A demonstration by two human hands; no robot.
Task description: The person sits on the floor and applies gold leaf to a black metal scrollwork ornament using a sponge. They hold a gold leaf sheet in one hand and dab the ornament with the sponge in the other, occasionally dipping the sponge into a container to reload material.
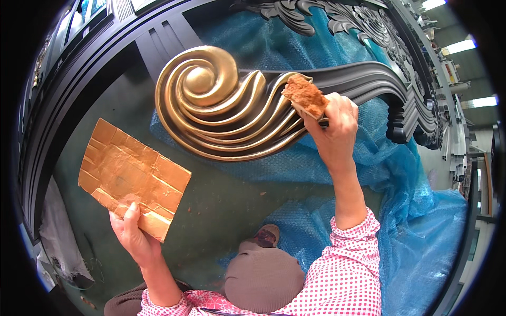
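From my remote seat I saw the left hand (132, 234) gripping a piece of gold-smeared cardboard (129, 171) by its lower edge, thumb on the face, fingers mostly hidden behind. The right hand (340, 126) pinched a ragged orange-brown sponge (305, 97) by its right side, over the tapering right end of the carved scroll (211, 105); I couldn't tell how firmly the sponge met the ribs.

I judged the sponge light, soft and crumbly, likely to tear under a hard squeeze, so the side and back seemed the places to hold it, leaving the working face free. The cardboard looked light and fairly stiff but creased, apt to fold along those lines; its gold face might have been slick, so the edge looked the safest grip. The scroll looked rigid and awkwardly big, its gold finish perhaps easily marked. Blue bubble wrap (421, 226) lay beneath and to the right.
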